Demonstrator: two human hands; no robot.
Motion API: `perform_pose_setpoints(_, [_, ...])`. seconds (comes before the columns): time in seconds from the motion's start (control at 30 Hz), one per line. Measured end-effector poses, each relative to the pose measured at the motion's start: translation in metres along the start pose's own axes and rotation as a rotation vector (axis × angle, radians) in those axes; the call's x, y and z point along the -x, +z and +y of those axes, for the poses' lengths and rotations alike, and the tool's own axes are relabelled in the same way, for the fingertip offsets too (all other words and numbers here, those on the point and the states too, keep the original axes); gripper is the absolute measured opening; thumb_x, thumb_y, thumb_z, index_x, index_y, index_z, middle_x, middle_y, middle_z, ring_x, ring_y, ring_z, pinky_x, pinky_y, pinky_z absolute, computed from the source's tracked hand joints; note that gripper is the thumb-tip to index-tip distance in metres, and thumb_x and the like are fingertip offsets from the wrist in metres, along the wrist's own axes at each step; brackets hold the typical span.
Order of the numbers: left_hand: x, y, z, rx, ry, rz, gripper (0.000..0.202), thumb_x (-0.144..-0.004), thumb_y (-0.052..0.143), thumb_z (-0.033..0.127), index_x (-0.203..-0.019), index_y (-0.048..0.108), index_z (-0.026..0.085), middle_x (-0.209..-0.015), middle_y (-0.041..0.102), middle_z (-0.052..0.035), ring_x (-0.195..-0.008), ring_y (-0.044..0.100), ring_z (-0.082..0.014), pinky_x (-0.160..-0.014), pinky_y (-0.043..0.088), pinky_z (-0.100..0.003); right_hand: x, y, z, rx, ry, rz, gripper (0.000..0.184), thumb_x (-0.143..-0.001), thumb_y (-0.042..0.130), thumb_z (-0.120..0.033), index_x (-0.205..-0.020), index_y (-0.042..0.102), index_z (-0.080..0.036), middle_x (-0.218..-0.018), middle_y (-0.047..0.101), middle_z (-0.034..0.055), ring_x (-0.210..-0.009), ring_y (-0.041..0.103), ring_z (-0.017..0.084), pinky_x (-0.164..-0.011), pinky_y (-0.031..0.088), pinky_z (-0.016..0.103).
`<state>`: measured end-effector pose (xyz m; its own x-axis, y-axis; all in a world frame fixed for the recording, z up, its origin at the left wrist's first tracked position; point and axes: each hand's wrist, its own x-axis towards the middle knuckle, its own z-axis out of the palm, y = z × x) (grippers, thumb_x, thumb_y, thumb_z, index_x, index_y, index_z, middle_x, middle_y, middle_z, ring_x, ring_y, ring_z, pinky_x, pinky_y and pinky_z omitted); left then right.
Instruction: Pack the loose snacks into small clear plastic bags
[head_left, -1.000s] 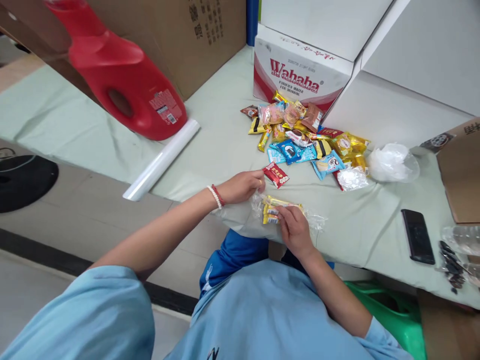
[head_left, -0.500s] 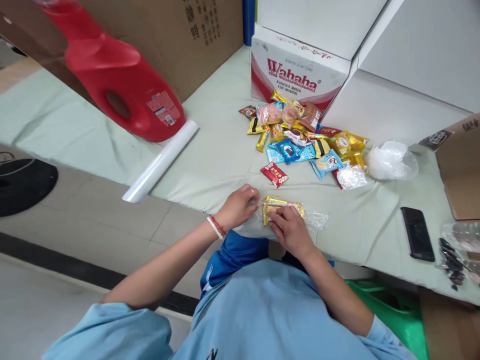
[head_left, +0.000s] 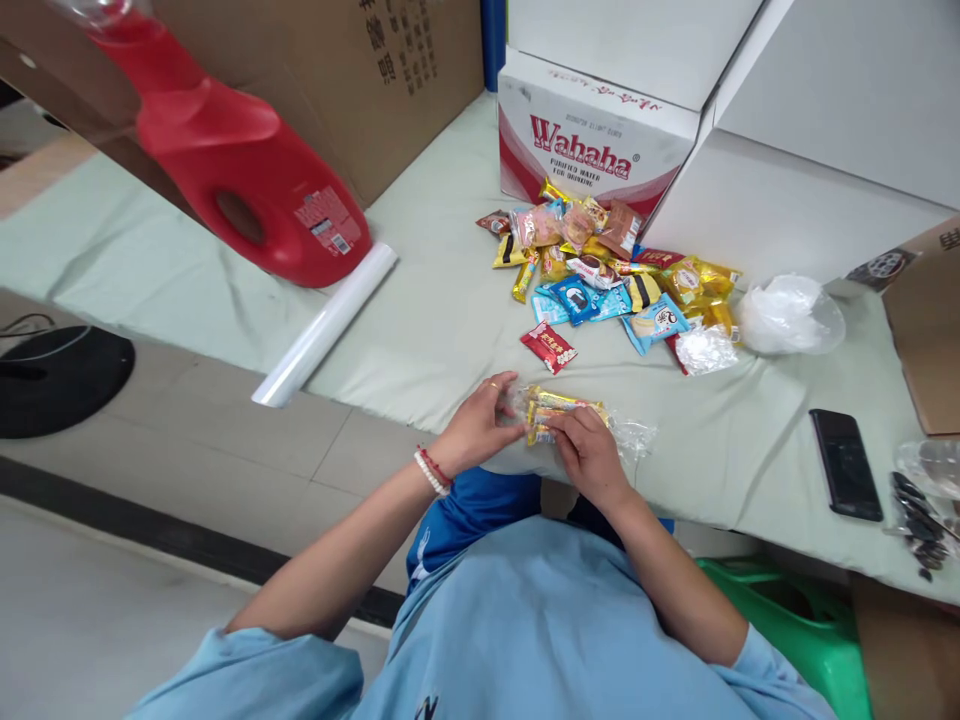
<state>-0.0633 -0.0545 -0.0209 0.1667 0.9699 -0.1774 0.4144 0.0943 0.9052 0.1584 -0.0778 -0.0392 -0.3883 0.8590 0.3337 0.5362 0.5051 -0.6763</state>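
Observation:
Several yellow-wrapped snack bars lie side by side at the table's front edge, on or in clear plastic film that spreads out crumpled at their right end. My right hand holds the bars down from the right, fingertips pressed on their wrappers. At their left end is my left hand, thumb and fingers apart, the thumb tip close to the wrappers; whether it touches them I cannot tell. A single red snack packet lies just beyond.
A heap of mixed snack packets leans towards the Wahaha box. Left of it are a film roll and a red jug. On the right sit a white plastic bag and a phone.
My left hand has loosened from a pinch at the film's left end; its fingers have spread and its thumb has moved right towards the bars. My right hand stays on the bars.

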Motion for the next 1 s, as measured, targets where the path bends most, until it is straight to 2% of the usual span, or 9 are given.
perform_pose_setpoints(0.1, [-0.009,0.005,-0.009,0.011,-0.121,0.034,0.029,-0.077,0.063,0.031,-0.102,0.067,0.017,-0.082,0.067,-0.0016,-0.066,0.061,-0.0152,-0.064,0.050,-0.028,-0.001,-0.007,-0.002,-0.061,-0.001,-0.031,0.019,-0.103,0.050,-0.021,-0.106,0.069,-0.023,-0.093,0.067,0.0071,-0.091,0.060,0.023,-0.081,0.049,0.037])
perform_pose_setpoints(0.17, [-0.014,0.006,-0.013,0.085,-0.194,0.038,0.017,-0.076,0.061,0.030,-0.088,0.064,0.018,-0.067,0.061,0.0024,-0.055,0.056,-0.0135,-0.056,0.046,-0.026,0.000,-0.012,-0.002,-0.101,-0.030,-0.074,0.018,-0.103,0.049,-0.020,-0.105,0.067,-0.022,-0.093,0.066,0.0065,-0.090,0.059,0.022,-0.081,0.048,0.036])
perform_pose_setpoints(0.3, [-0.018,0.007,-0.007,0.250,-0.248,0.074,0.016,-0.068,0.063,0.026,-0.083,0.063,0.018,-0.059,0.058,0.0049,-0.050,0.054,-0.0121,-0.051,0.042,-0.024,0.001,-0.011,0.000,0.045,-0.100,-0.181,0.020,-0.101,0.048,-0.015,-0.107,0.067,-0.020,-0.094,0.065,0.0080,-0.087,0.054,0.023,-0.080,0.045,0.036])
perform_pose_setpoints(0.47, [-0.014,0.016,0.013,0.339,-0.186,0.088,0.017,-0.071,0.068,0.030,-0.083,0.066,0.017,-0.066,0.063,0.0034,-0.055,0.056,-0.0114,-0.055,0.045,-0.024,0.001,-0.001,-0.002,0.261,-0.084,-0.250,0.024,-0.100,0.049,-0.013,-0.108,0.070,-0.020,-0.095,0.063,0.0091,-0.088,0.050,0.024,-0.080,0.042,0.036])
perform_pose_setpoints(0.57, [-0.011,0.032,0.022,0.201,-0.118,0.061,0.017,-0.078,0.064,0.028,-0.089,0.071,0.017,-0.075,0.068,-0.0002,-0.066,0.062,-0.0148,-0.064,0.050,-0.027,0.003,0.002,-0.002,0.239,-0.091,-0.250,0.026,-0.100,0.049,-0.012,-0.113,0.071,-0.020,-0.102,0.065,0.0100,-0.092,0.051,0.025,-0.082,0.044,0.038])
perform_pose_setpoints(0.73, [0.004,0.054,0.025,-0.203,0.184,-0.006,0.030,-0.097,0.045,0.027,-0.105,0.073,0.020,-0.102,0.067,-0.0065,-0.094,0.066,-0.0189,-0.088,0.053,-0.033,0.009,0.001,-0.001,0.186,-0.132,-0.224,0.027,-0.097,0.052,-0.010,-0.109,0.074,-0.018,-0.109,0.066,0.0131,-0.103,0.052,0.028,-0.089,0.047,0.043])
perform_pose_setpoints(0.87, [0.015,0.064,0.023,-0.456,0.261,0.009,0.034,-0.104,0.037,0.030,-0.117,0.068,0.021,-0.111,0.063,-0.0082,-0.100,0.063,-0.0197,-0.084,0.052,-0.032,0.017,-0.015,-0.003,0.011,-0.178,-0.209,0.031,-0.097,0.049,-0.010,-0.113,0.074,-0.021,-0.109,0.069,0.0116,-0.101,0.057,0.026,-0.090,0.051,0.044])
perform_pose_setpoints(0.93, [0.016,0.070,0.021,-0.581,0.255,0.027,0.032,-0.106,0.038,0.031,-0.117,0.066,0.021,-0.109,0.063,-0.0086,-0.098,0.061,-0.0205,-0.078,0.049,-0.031,0.025,-0.027,-0.003,-0.045,-0.104,-0.100,0.034,-0.099,0.047,-0.012,-0.120,0.071,-0.024,-0.115,0.069,0.0105,-0.103,0.060,0.025,-0.092,0.052,0.044])
perform_pose_setpoints(1.0, [0.014,0.076,0.020,-0.684,0.245,0.035,0.028,-0.105,0.040,0.028,-0.114,0.066,0.022,-0.107,0.063,-0.0091,-0.096,0.059,-0.0216,-0.071,0.046,-0.030,0.035,-0.039,0.000,0.037,0.057,0.122,0.031,-0.101,0.050,-0.019,-0.125,0.068,-0.026,-0.118,0.067,0.0115,-0.109,0.060,0.026,-0.095,0.051,0.046])
